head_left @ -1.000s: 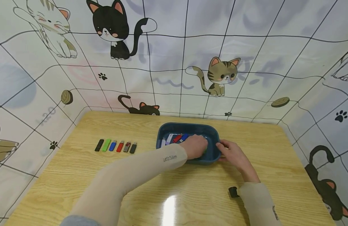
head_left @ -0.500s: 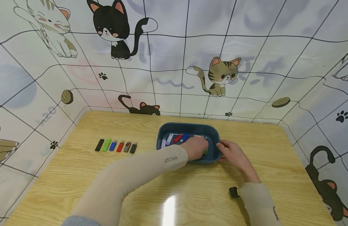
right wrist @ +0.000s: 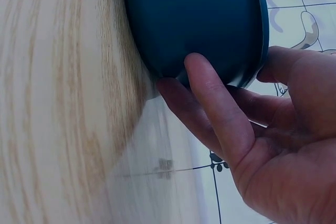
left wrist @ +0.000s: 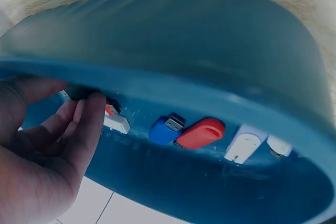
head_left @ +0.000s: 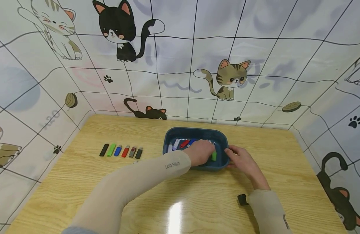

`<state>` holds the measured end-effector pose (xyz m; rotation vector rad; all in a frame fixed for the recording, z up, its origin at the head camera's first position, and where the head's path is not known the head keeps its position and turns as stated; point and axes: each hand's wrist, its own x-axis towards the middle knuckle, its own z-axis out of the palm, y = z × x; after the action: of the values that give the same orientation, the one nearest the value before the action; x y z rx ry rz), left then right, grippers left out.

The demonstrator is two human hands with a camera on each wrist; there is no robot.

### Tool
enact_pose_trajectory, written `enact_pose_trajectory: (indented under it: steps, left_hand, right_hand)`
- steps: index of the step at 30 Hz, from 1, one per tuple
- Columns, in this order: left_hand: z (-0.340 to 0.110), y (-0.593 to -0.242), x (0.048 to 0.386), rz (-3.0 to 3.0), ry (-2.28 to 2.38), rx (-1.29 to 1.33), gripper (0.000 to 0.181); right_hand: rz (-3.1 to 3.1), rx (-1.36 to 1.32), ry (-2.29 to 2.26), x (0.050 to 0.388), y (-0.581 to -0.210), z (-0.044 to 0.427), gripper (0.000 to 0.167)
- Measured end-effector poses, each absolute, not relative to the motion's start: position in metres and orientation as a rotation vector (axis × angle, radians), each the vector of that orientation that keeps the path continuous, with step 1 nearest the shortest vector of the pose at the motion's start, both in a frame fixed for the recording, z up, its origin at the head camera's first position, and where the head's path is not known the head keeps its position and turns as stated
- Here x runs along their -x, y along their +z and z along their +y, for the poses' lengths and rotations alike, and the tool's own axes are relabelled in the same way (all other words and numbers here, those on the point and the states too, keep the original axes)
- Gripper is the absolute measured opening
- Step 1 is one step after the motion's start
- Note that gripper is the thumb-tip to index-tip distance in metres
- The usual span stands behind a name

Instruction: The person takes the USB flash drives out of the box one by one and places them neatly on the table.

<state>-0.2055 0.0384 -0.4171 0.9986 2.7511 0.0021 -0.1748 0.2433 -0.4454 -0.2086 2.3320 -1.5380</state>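
My left hand [head_left: 201,152] reaches into a dark blue plastic bin [head_left: 194,129]. In the left wrist view its thumb and fingers pinch a dark USB stick [left wrist: 79,92], mostly hidden by the fingers. Inside the bin lie a green USB stick [head_left: 214,156] beside my hand, a blue one [left wrist: 166,129], a red one [left wrist: 202,133], a white-and-lilac one [left wrist: 245,142] and a white one [left wrist: 279,146]. A red-and-white piece [left wrist: 115,118] is half hidden behind my fingers. My right hand [head_left: 241,159] grips the bin's right end, thumb at the rim, fingers against the outer wall [right wrist: 194,19].
Left of the bin, several USB sticks stand in a row on the wooden table [head_left: 174,195]: black [head_left: 104,150], green [head_left: 111,149], blue [head_left: 117,150], red [head_left: 125,151], red-and-grey [head_left: 132,151] and dark [head_left: 139,152]. A cat-patterned cloth [head_left: 174,48] hangs behind.
My left hand has shifted slightly left inside the bin, and more of the green USB stick shows beside it. The right hand keeps its grip on the bin.
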Motion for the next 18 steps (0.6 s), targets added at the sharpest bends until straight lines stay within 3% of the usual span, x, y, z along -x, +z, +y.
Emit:
enact_pose_trajectory:
  steps: [18]
  left_hand:
    - [0.011, -0.398, 0.188, 2.825, 0.217, -0.948, 0.013]
  right_hand:
    - [2.338, 0.188, -1.517, 0.176, -0.444, 0.243, 0.057]
